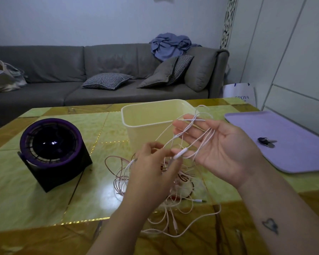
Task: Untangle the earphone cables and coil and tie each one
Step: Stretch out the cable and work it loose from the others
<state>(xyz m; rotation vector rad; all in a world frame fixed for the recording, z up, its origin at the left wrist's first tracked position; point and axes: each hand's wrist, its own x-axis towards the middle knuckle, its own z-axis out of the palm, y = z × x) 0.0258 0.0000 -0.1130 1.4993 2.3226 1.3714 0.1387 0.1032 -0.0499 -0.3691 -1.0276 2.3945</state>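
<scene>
Right hand [223, 146] spread palm up, left hand [153, 168] curled: a person works at a snarl of earphone cables [175, 192] over a yellow-green worktop [53, 208]. Several pale strands hang loose across the straight fingers of the right hand, which grips nothing, while the left hand's fingertips appear to pinch a strand beside a white inline remote [180, 155]. Most of the wire lies in a knotted heap on the worktop below and between the two wrists, a jack plug [199, 200] trailing out to the right. A cream bin [136, 115] stands just behind the hands, a lilac tray [293, 159] holding keys [266, 142] sits to the right, and a black-and-purple fan [52, 150] to the left. Untangling appears to be the step in hand, with no cable yet coiled or tied. The next move likely calls for drawing the pinched strand free of the draped loops without tightening the heap below.
</scene>
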